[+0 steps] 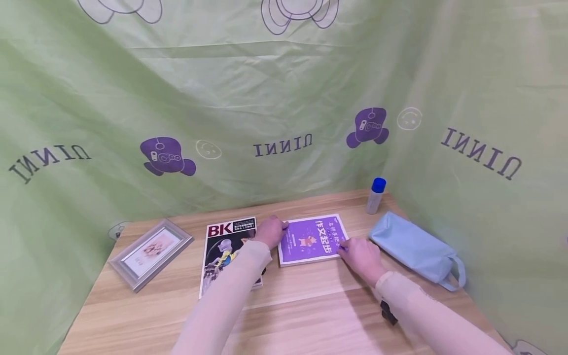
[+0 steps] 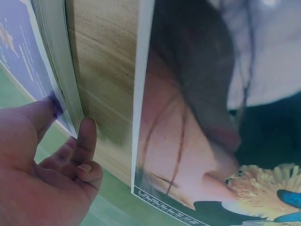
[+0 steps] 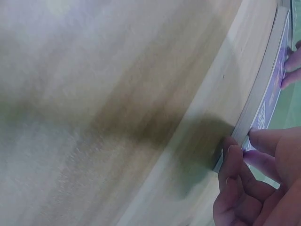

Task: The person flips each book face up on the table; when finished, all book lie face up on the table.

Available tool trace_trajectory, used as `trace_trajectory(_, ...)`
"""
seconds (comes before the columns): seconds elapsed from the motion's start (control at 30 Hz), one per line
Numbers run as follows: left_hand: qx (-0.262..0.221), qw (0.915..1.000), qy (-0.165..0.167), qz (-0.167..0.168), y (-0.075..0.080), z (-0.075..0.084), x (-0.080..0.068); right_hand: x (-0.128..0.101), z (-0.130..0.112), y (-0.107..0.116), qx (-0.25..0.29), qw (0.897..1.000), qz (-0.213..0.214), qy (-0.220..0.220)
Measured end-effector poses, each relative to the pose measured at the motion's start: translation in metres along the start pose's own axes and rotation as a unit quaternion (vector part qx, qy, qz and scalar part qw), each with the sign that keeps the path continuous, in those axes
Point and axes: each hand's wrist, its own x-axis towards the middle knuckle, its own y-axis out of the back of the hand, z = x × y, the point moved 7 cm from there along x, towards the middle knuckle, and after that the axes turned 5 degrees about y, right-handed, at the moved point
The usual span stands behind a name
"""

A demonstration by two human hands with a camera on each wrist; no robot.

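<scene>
A purple-covered book lies on the wooden table between both hands. My left hand pinches its far left corner, the thumb on the cover and the other fingers at the side, as the left wrist view shows. At the right edge my right hand grips the book, with the thumb on top and curled fingers against the page edge. Left of the book lies a BK magazine, partly hidden by my left forearm; its glossy cover fills much of the left wrist view.
A grey picture frame lies at the table's left. Toward the right are a light blue pencil case with a loop handle and an upright bottle with a blue cap. Green printed curtains hang behind and beside the table.
</scene>
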Motion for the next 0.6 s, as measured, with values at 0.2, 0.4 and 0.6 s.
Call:
trace_trajectory(0.2, 0.007, 0.9999, -0.005, 0.012, -0.001, -0.002, -0.002, 0.007, 0.004, -0.001, -0.002, 1.000, -0.019, -0.014)
trace_trajectory(0.4, 0.024, 0.9997, -0.002, 0.004, -0.003, -0.003, -0.004, 0.013, 0.006, -0.001, 0.007, 1.000, -0.019, -0.009)
trace_trajectory(0.6, 0.032, 0.9994, 0.008, 0.005, -0.001, 0.001, -0.012, 0.022, 0.008, 0.001, 0.012, 1.000, -0.022, -0.002)
